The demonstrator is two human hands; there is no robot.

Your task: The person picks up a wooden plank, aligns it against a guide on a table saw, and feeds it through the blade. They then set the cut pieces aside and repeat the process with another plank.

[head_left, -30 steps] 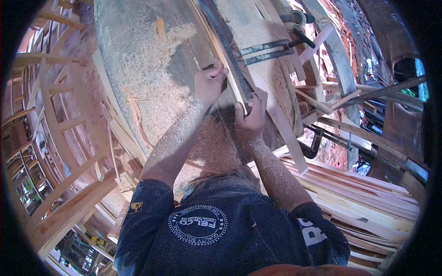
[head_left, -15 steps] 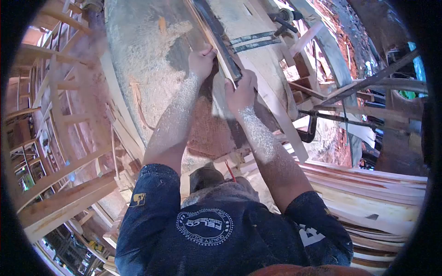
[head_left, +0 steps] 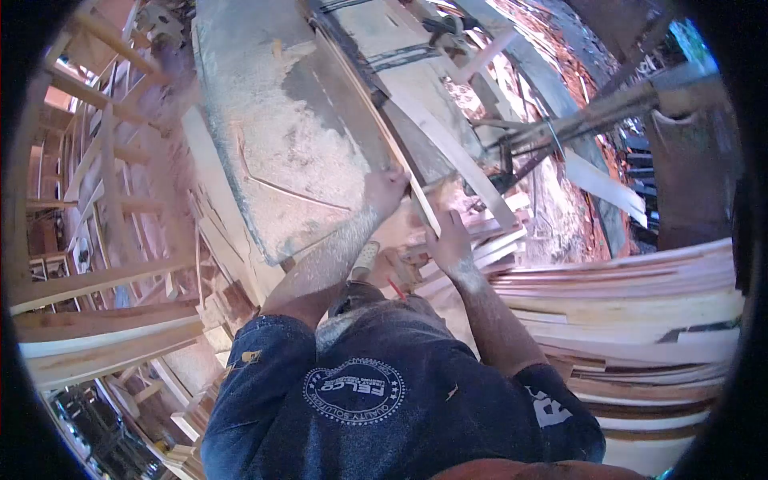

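A long, narrow wooden strip runs down the sawdust-covered worktable and out past its near edge. My left hand is closed at the strip's left side, its fingertips pressed to the wood. Closer to my body, my right hand grips the strip near its end, with the thumb along one side. Sawdust coats both forearms. Alongside the far part of the strip lies a dark straight bar. The undersides of my fingers are hidden.
A thin curved offcut lies in the sawdust on the left. A pale board sits right of the bar, near a dark clamp. Stacked planks fill the lower right, and wooden frames stand at left.
Both hands have come nearer to my body, along with the strip's near end, which now reaches beyond the table edge. The view has shifted as well.
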